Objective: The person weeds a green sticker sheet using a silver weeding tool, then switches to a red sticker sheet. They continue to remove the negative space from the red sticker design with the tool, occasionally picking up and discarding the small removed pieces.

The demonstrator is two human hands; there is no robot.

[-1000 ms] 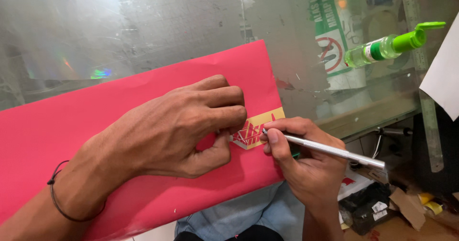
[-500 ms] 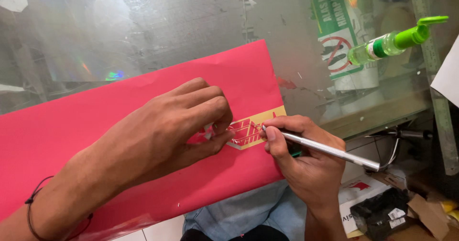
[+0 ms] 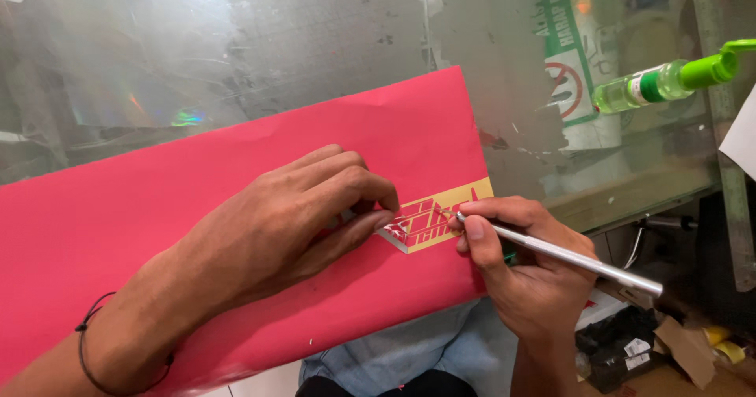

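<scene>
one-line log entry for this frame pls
left hand: pressing yellow cut-out strip onto large red paper sheet | right hand: holding slim silver craft knife, tip on strip | surface: glass table

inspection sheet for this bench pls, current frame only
Surface: scratched glass tabletop.
Job's things: large red paper sheet; small yellow patterned card strip on it; slim silver craft knife, tip at the strip.
Clutter: clear bottle with green nozzle, lying on the glass; white paper corner.
Grippers: left hand presses the sheet beside the strip; right hand holds the knife.
Cables: white cable under the table edge.
Surroundings: boxes on the floor.
</scene>
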